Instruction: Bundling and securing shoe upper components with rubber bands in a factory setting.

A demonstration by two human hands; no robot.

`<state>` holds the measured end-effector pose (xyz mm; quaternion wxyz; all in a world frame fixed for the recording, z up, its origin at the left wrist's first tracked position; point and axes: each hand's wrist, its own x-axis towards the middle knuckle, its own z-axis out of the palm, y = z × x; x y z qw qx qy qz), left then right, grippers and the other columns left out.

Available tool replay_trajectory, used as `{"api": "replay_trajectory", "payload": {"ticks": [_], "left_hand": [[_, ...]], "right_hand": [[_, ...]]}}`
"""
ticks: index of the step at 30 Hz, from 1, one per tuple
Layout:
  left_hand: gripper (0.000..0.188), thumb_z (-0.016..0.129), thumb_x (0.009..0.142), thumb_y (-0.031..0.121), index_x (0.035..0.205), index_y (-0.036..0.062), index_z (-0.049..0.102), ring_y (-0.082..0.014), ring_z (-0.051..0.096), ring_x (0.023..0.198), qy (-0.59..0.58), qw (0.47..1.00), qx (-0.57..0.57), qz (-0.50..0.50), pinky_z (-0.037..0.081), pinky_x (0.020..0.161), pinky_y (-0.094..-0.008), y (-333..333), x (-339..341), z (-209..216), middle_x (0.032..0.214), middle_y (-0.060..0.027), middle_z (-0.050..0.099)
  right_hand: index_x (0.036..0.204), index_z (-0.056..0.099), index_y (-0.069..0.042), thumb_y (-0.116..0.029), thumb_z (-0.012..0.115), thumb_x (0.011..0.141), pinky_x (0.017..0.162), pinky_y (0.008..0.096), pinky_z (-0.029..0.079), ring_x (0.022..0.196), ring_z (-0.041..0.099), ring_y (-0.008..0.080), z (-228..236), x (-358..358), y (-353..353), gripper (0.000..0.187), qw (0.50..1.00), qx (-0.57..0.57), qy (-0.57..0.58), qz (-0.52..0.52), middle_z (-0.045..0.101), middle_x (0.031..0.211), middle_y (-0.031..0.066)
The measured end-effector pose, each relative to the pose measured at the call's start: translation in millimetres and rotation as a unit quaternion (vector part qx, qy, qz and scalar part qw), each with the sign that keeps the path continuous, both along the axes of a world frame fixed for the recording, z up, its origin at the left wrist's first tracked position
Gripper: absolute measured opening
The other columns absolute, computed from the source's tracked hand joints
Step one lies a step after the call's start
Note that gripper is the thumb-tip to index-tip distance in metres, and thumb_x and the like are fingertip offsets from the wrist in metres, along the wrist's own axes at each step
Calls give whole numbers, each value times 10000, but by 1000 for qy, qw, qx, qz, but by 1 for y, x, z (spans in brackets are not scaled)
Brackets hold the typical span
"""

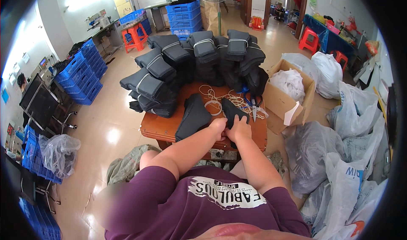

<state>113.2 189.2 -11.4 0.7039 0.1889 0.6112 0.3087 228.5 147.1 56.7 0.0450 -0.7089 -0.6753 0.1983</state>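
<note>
Black padded piece (231,111), one item: placed at the near edge of the worktop (163,129), right of centre, its narrower end pointed to the far side. Handling, as judged: light, soft and bendable, with some spring in the padding; neither fragile nor notably slippery. Best taken between thumb and fingers along the near edge, where the layers can be pinched together.

Right grip (239,130): closed on the near part of the piece, with the fingers laid over its upper face. Left grip (219,130): fingers curled inward, placed just beside the right; whether fabric is pinched there cannot be told, as the fingertips are hidden.

Second black piece (194,117), one item: laid flat to the left on the worktop, apart from both grips. Pale coil of cord (213,108), one item: set between the two pieces. Scissors (254,108), one pair: laid to the right, among loose pale loops.

Tied black bundles (148,84), several: stacked in an arc along the left and far sides, bound with pale bands. Cardboard box (275,102), one item: stood to the right, filled with white material.
</note>
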Motion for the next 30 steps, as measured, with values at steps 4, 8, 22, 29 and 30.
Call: {"api": "replay_trajectory", "payload": {"ticks": [4, 8, 22, 29, 30], "left_hand": [[334, 525, 955, 386, 1175, 142, 584, -236, 563, 862, 9, 1000, -6, -23, 389, 932, -470, 4, 9, 0, 998, -76, 598], [508, 575, 938, 377, 1327, 51, 549, -289, 555, 1058, 42, 995, 85, -30, 398, 964, -453, -10, 30, 13, 1226, -152, 607], [540, 567, 898, 63, 1413, 2, 418, -230, 617, 1036, -25, 947, 321, -10, 508, 906, -338, -12, 14, 37, 1210, -141, 611], [597, 538, 907, 37, 1473, 6, 350, -173, 593, 1095, -100, 871, 458, -149, 488, 951, -315, -65, -44, 100, 1257, -109, 588], [602, 532, 910, 39, 1478, -4, 338, -168, 589, 1103, -103, 881, 420, -189, 481, 962, -311, -77, -54, 102, 1262, -108, 585]], "right_hand": [[1495, 346, -126, -409, 696, 813, 939, 426, 513, 1108, 582, 418, -8, 12, 2, 817, 1000, 2, 7, 12, 394, 1392, 170], [1486, 372, -150, -460, 685, 798, 948, 431, 506, 1098, 593, 422, -22, 24, 3, 817, 998, 46, 41, -11, 403, 1409, 183], [1501, 291, -41, -439, 654, 883, 983, 417, 417, 1173, 518, 295, -47, 52, -6, 820, 670, 25, 719, -184, 429, 1377, 164], [1448, 373, -57, -773, 563, 799, 973, 424, 454, 1223, 528, 264, -4, 56, -15, 985, 421, -110, 900, -6, 522, 1391, 117], [1457, 361, -31, -792, 566, 775, 1024, 425, 432, 1260, 510, 283, 1, 53, -17, 1043, 469, -87, 879, 20, 511, 1403, 129]]}}
